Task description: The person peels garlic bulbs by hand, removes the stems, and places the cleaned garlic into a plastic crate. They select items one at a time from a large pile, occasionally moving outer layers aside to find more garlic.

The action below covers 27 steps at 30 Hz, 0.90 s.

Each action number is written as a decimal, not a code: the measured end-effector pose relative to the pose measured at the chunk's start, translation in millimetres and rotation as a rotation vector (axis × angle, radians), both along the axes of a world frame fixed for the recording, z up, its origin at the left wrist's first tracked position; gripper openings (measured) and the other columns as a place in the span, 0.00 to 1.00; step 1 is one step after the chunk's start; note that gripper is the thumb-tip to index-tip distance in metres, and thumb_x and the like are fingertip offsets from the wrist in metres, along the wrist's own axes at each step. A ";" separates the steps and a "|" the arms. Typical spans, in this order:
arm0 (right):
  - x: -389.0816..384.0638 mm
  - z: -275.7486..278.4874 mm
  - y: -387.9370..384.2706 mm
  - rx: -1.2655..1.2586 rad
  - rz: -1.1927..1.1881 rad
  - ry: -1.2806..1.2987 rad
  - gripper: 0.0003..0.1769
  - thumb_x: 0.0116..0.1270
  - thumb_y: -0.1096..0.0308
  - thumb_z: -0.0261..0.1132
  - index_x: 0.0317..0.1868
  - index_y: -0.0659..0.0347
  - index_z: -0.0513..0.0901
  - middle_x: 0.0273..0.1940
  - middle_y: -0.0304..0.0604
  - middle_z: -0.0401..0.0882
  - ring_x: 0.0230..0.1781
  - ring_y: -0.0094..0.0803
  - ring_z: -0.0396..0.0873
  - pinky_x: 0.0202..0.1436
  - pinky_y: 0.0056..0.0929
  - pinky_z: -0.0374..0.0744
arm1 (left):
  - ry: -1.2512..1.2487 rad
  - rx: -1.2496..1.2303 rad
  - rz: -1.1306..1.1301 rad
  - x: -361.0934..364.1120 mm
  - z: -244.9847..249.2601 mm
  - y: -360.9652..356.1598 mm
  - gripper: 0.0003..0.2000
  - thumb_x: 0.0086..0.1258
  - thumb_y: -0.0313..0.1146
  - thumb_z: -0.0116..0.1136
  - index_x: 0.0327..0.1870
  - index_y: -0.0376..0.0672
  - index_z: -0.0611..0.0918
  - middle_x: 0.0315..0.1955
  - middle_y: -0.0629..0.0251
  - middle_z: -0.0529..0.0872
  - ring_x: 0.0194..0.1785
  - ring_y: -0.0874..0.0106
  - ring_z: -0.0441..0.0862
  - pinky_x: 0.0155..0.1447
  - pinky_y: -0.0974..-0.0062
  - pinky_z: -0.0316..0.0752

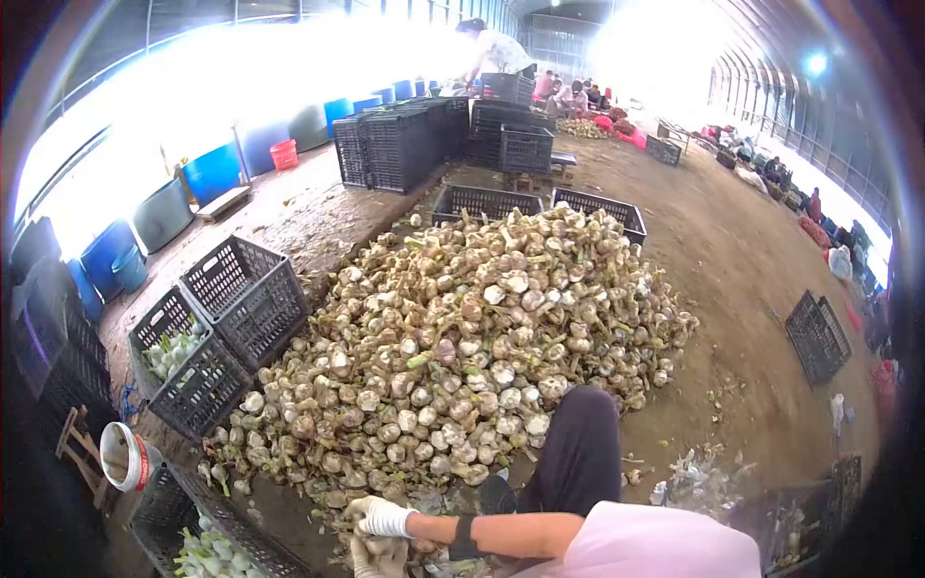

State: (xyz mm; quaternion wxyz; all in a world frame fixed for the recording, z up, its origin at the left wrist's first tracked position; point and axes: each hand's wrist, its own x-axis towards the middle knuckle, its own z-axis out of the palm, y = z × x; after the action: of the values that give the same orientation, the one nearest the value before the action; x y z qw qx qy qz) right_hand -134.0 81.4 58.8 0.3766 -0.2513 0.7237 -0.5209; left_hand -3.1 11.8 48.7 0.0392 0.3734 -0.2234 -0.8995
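Note:
At the bottom edge, my right hand (380, 517) wears a white glove and reaches in from the right, its fingers curled. Just below it, my left hand (374, 559), also gloved, is partly cut off by the frame; its fingers look bent. The two hands are close together, and whatever is between them is hidden. They are at the near edge of a large heap of garlic bulbs (453, 347) with stems and dry brown skins. A black band (465, 536) sits on my right forearm.
A black crate (246, 299) and another crate (198, 385) with peeled garlic stand left of the heap. Nearer are a white bucket (128, 457) and a crate of trimmed garlic (207, 554). Stacked crates (400, 144) and a person (501, 50) are behind. A crate (817, 337) lies right.

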 end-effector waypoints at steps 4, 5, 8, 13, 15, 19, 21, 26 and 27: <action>-5.5 83.9 40.8 -0.150 -0.018 0.035 0.38 0.51 0.77 0.63 0.66 0.63 0.65 0.55 0.55 0.76 0.54 0.41 0.76 0.57 0.31 0.75 | 0.373 0.014 0.148 -15.6 50.7 36.8 0.19 0.69 0.44 0.56 0.54 0.41 0.76 0.47 0.62 0.81 0.49 0.69 0.78 0.53 0.69 0.75; -6.0 103.9 57.0 -0.100 -0.001 -0.096 0.38 0.52 0.75 0.64 0.66 0.66 0.64 0.57 0.54 0.75 0.55 0.39 0.75 0.59 0.29 0.74 | 0.429 0.007 0.092 -15.1 48.0 35.7 0.22 0.67 0.43 0.59 0.57 0.42 0.75 0.50 0.62 0.79 0.52 0.68 0.77 0.56 0.65 0.75; 0.6 152.5 109.7 0.049 -0.040 -0.017 0.28 0.57 0.67 0.66 0.59 0.65 0.74 0.54 0.49 0.78 0.56 0.35 0.75 0.58 0.29 0.74 | 0.575 -0.134 0.066 -12.9 86.9 53.6 0.22 0.67 0.37 0.56 0.59 0.37 0.70 0.44 0.57 0.80 0.52 0.63 0.77 0.56 0.59 0.77; 21.3 116.9 125.2 -0.175 -0.349 -0.053 0.18 0.58 0.59 0.68 0.44 0.62 0.81 0.35 0.38 0.81 0.33 0.23 0.77 0.35 0.24 0.76 | 0.482 -0.510 -0.068 -15.2 96.0 79.1 0.23 0.67 0.30 0.58 0.63 0.38 0.68 0.46 0.62 0.79 0.44 0.75 0.78 0.45 0.78 0.78; 30.4 111.2 117.9 -0.301 -0.422 -0.235 0.13 0.59 0.65 0.68 0.40 0.63 0.80 0.32 0.35 0.81 0.33 0.21 0.76 0.36 0.23 0.77 | 0.438 -0.691 -0.034 -15.5 77.1 79.3 0.24 0.66 0.27 0.59 0.62 0.37 0.69 0.40 0.64 0.79 0.37 0.80 0.77 0.36 0.85 0.75; 43.5 78.7 99.2 -0.403 -0.450 -0.437 0.11 0.60 0.66 0.67 0.41 0.61 0.82 0.31 0.34 0.82 0.25 0.19 0.77 0.30 0.17 0.76 | 0.414 -0.555 0.056 -0.1 50.2 69.4 0.23 0.66 0.28 0.61 0.61 0.37 0.70 0.32 0.68 0.79 0.34 0.80 0.75 0.38 0.82 0.75; 43.0 68.6 94.4 -0.364 -0.414 -0.517 0.11 0.60 0.67 0.67 0.42 0.62 0.82 0.32 0.35 0.82 0.26 0.19 0.78 0.30 0.18 0.77 | 0.400 -0.511 0.078 4.3 43.7 64.7 0.22 0.66 0.29 0.61 0.60 0.37 0.71 0.32 0.68 0.79 0.34 0.79 0.76 0.39 0.81 0.75; 30.1 50.1 101.3 -0.353 -0.351 -0.539 0.12 0.62 0.69 0.64 0.45 0.63 0.83 0.33 0.34 0.82 0.31 0.17 0.76 0.32 0.18 0.76 | 0.388 -0.449 0.056 -0.6 32.8 62.5 0.23 0.63 0.34 0.65 0.58 0.39 0.73 0.37 0.66 0.80 0.39 0.75 0.77 0.46 0.74 0.78; 26.0 38.7 105.0 -0.365 -0.323 -0.527 0.13 0.61 0.69 0.64 0.46 0.63 0.82 0.34 0.35 0.81 0.32 0.19 0.77 0.35 0.19 0.77 | 0.374 -0.406 0.081 -2.5 33.5 62.7 0.24 0.62 0.35 0.66 0.58 0.39 0.73 0.41 0.64 0.81 0.42 0.74 0.78 0.48 0.73 0.78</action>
State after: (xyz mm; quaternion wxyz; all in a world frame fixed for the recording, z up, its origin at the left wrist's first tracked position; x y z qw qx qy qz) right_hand -108.0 186.4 97.5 0.4121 -0.0536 0.5272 -0.7412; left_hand -5.6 74.5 82.2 0.1896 0.1938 -0.3729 -0.8874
